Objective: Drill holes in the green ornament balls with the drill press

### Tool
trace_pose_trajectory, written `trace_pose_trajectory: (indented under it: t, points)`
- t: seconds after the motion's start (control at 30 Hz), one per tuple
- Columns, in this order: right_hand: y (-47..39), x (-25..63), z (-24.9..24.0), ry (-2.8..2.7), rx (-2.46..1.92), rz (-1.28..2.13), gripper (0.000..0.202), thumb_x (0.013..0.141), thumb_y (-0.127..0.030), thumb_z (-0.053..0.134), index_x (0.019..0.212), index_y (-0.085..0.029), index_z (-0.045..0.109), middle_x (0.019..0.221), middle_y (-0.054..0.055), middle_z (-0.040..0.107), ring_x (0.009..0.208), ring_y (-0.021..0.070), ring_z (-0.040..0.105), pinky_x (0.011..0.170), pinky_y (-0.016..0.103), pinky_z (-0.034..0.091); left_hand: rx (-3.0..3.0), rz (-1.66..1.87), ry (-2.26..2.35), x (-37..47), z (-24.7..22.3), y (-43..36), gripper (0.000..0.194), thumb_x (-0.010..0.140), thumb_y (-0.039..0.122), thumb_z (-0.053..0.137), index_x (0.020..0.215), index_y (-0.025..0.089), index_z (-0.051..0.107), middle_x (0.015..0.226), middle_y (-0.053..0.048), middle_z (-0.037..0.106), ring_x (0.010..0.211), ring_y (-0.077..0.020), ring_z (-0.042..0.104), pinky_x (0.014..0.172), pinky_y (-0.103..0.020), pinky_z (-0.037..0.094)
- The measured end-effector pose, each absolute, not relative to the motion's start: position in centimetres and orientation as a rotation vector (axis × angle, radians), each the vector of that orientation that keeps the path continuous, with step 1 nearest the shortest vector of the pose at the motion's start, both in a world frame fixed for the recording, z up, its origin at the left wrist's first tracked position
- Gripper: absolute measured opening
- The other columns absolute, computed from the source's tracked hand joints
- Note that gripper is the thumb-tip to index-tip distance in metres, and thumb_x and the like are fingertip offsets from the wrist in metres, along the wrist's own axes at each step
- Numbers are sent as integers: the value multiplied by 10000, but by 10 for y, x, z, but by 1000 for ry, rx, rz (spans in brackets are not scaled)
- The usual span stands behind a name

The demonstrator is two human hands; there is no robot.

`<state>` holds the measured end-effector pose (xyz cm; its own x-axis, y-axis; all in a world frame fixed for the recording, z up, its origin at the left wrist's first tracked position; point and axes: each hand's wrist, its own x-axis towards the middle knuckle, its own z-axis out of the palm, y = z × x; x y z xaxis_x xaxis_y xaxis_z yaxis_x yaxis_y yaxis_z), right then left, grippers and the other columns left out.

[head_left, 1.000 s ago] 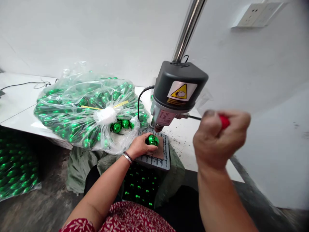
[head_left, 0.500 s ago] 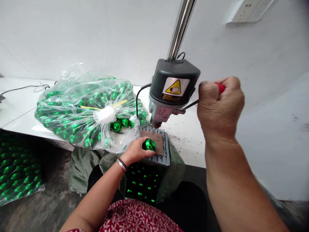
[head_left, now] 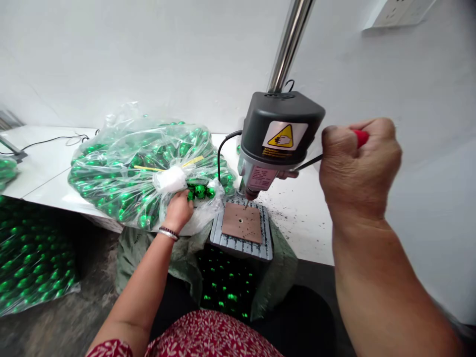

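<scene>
The left hand (head_left: 179,213) is at a gap in the clear bag (head_left: 107,168) of green balls, just beside a white wad (head_left: 170,179). Its fingers touch the balls (head_left: 200,192) there, but the tips are hidden, so I cannot tell whether it pinches one. The balls look light, with a thin, stiff, glossy shell: probably slippery and apt to dent or crack if squeezed hard. Thumb and fingers round the widest part should hold best. The bag itself looks soft and slack.

Further right, a flat board (head_left: 241,228) with a small hole lies on the ribbed base (head_left: 217,232) below the drill (head_left: 282,129). The right hand (head_left: 362,171) is wrapped round the red knob (head_left: 362,138) of its lever (head_left: 310,161).

As for the place, another bag (head_left: 33,263) of green balls sits low at the left, above a stained floor (head_left: 92,302). The white counter (head_left: 308,223) carries dark crumbs right of the base. Behind stands a plain white wall (head_left: 130,59), with a socket (head_left: 401,12) high at the right.
</scene>
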<state>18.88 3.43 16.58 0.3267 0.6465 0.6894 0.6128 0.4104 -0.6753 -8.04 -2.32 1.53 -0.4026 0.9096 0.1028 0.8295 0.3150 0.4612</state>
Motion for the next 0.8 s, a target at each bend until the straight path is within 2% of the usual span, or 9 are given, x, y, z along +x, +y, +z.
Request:
trace_pose_trajectory:
  t: [0.07, 0.17, 0.27, 0.33, 0.4, 0.53, 0.63, 0.8]
  points:
    - [34, 189, 166, -1335, -1253, 25, 168, 868, -251, 617, 803, -163, 490, 741, -20, 576, 676, 64, 448, 696, 267, 383, 1553, 408, 2489, -89, 14, -8, 510, 912, 237, 546, 1406, 118, 592, 1403, -239, 641, 1285, -381, 624, 1064, -484, 492]
    - [32, 187, 168, -1322, -1242, 27, 176, 860, -247, 626, 789, -168, 486, 715, -31, 558, 653, 60, 424, 679, 257, 376, 1556, 214, 2461, -94, 11, 3, 542, 912, 346, 570, 1427, 179, 564, 1403, -224, 644, 1226, -406, 658, 983, -494, 526]
    - [30, 184, 171, -1296, -1263, 60, 183, 852, -230, 630, 772, -172, 476, 682, -44, 517, 643, 61, 405, 671, 249, 371, 1623, 226, 2430, -93, 10, 2, 554, 878, 305, 602, 1423, 217, 554, 1410, -198, 644, 1199, -379, 672, 958, -457, 530]
    - [28, 183, 172, -1293, -1271, 75, 196, 852, -230, 627, 763, -176, 461, 664, -51, 487, 635, 59, 386, 653, 240, 354, 1634, 369, 2386, -92, 12, -6, 555, 835, 281, 643, 1381, 205, 579, 1346, -180, 680, 1171, -354, 678, 955, -424, 525]
    - [28, 183, 172, -1306, -1265, 78, 206, 861, -239, 623, 762, -178, 453, 663, -56, 471, 633, 55, 369, 644, 234, 339, 1580, 677, 2221, -89, 15, -19, 561, 796, 312, 683, 1337, 192, 598, 1230, -138, 724, 1105, -316, 691, 929, -383, 527]
    - [26, 183, 172, -1306, -1281, 129, 230, 892, -246, 619, 769, -179, 437, 678, -63, 447, 653, 52, 360, 666, 233, 327, 1089, 1321, 1456, -72, 21, -50, 647, 766, 443, 685, 1354, 208, 551, 1050, -59, 727, 847, -207, 713, 735, -298, 529]
    - [25, 183, 173, -1296, -1289, 173, 252, 912, -243, 606, 765, -186, 410, 678, -71, 409, 659, 50, 346, 674, 231, 316, 773, 1353, 1015, -51, 17, -63, 694, 712, 441, 758, 1339, 234, 544, 968, -39, 715, 703, -148, 687, 630, -247, 486]
    - [22, 182, 175, -1314, -1301, 212, 289, 922, -246, 609, 756, -192, 379, 685, -76, 379, 660, 43, 324, 675, 229, 301, 636, 1272, 853, -25, 4, -58, 710, 658, 416, 832, 1296, 260, 564, 956, -25, 706, 719, -137, 670, 602, -223, 452]
